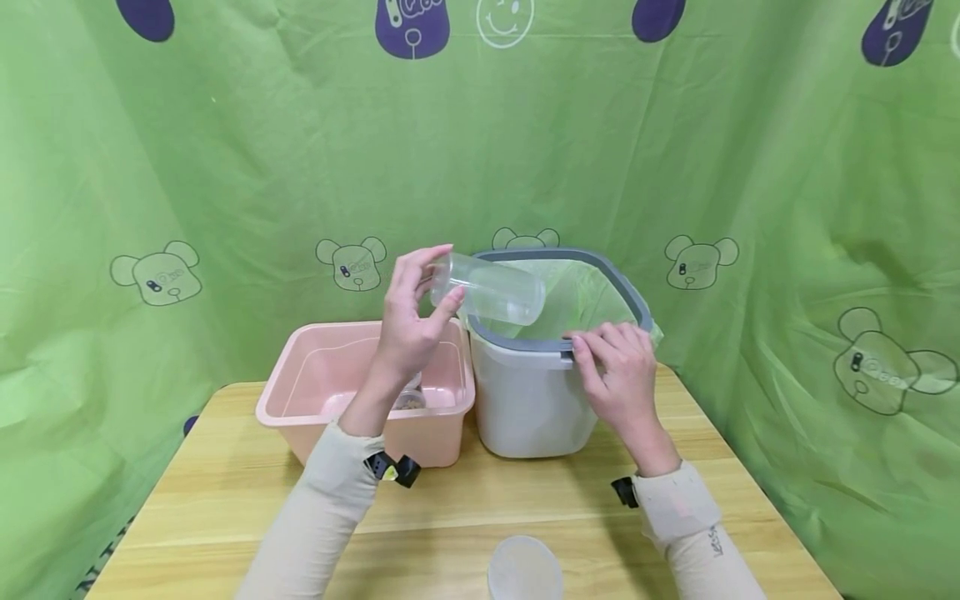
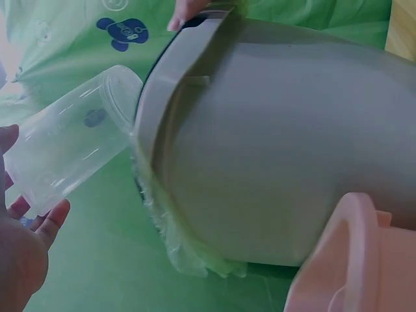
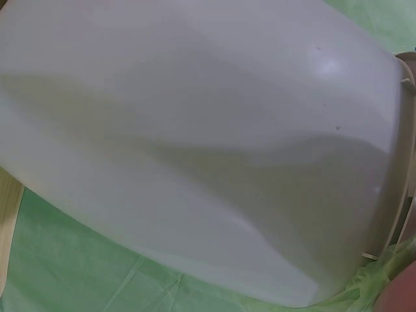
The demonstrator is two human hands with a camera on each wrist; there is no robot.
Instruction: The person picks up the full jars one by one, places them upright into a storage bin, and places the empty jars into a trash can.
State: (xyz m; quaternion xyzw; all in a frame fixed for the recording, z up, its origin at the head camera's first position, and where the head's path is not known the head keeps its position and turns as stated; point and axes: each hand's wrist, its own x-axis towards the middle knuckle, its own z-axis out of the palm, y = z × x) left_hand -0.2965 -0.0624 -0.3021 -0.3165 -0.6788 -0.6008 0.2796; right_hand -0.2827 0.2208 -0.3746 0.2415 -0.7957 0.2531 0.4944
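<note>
A clear plastic cup [image 1: 491, 287] lies tipped on its side in my left hand [image 1: 412, 321], its mouth pointing right over the trash bin. Thumb and fingers curl round its base end. In the left wrist view, the cup [image 2: 75, 140] looks see-through, and its mouth overlaps the bin's rim. The white trash bin [image 1: 532, 408] has a grey rim and a green liner bag [image 1: 581, 292] folded over it. My right hand [image 1: 618, 371] pinches the near right part of that rim. The right wrist view is mostly filled by the bin's side [image 3: 195, 130].
Left of the bin stands a pink basin [image 1: 300, 367] with a small clear container [image 1: 410, 400] inside, partly hidden by my left arm. A round whitish translucent object [image 1: 525, 571] sits at the front of the wooden table [image 1: 450, 517]. Green printed sheeting [image 1: 465, 150] hangs behind and at both sides.
</note>
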